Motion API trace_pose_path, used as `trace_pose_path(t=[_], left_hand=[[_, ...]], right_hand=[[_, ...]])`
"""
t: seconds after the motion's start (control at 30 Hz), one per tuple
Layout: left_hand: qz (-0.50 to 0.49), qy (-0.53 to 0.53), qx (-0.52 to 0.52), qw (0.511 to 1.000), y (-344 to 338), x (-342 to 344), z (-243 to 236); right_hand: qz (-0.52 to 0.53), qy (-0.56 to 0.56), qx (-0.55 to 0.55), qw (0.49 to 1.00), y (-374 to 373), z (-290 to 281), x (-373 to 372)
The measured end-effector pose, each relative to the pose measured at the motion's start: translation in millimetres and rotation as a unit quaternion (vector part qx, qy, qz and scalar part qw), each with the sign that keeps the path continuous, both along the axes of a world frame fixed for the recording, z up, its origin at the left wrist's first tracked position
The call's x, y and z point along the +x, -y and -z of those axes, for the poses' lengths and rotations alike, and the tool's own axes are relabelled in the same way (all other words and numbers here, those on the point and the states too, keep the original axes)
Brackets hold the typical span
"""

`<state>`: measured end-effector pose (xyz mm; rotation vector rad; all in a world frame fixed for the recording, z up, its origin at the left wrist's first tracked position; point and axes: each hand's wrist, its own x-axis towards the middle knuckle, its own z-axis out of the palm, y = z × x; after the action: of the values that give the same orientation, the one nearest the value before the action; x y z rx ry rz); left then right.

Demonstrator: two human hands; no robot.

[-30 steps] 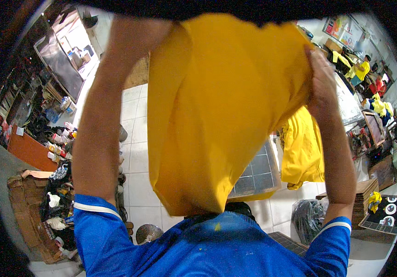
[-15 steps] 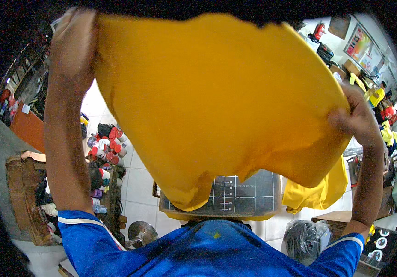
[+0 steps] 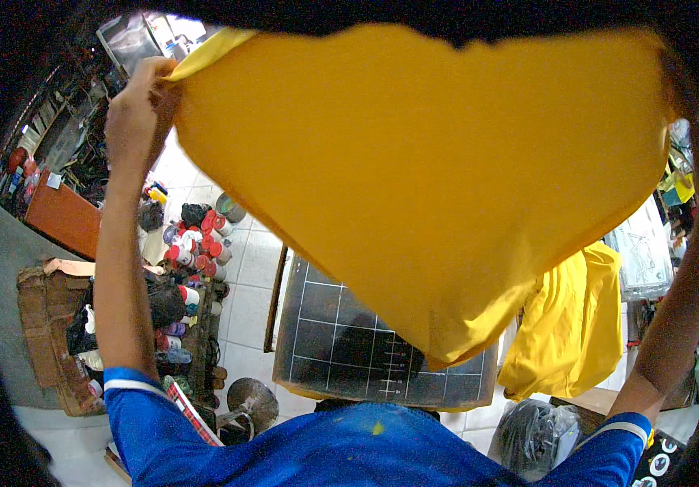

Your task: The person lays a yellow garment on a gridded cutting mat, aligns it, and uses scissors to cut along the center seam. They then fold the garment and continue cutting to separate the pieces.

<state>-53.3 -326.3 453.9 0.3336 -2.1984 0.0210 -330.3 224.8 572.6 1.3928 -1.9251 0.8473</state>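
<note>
Gridded board (image 3: 366,349) below; left hand (image 3: 134,114) clenched on yellow cloth (image 3: 422,178) corner; right grip unseen.

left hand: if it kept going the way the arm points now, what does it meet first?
Likely nothing close. The left hand, gripping a corner of the large yellow cloth garment, points up and away towards cluttered shelving at the picture's upper left. No nearer obstacle shows, though fisheye depth is unclear.
</note>
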Motion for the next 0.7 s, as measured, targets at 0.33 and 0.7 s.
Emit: trace_pose_path(t=[0.33, 0.7], left_hand=[[0.119, -0.091, 0.444, 0.884, 56.5, -192.2, 79.6], [0.227, -0.278, 0.183, 0.915, 51.4, -135.2, 25.8]], right_hand=[[0.173, 0.343, 0.057, 0.921, 78.0, 99.3, -232.1], [0.002, 0.239, -0.265, 0.934, 22.5, 105.0, -132.8]])
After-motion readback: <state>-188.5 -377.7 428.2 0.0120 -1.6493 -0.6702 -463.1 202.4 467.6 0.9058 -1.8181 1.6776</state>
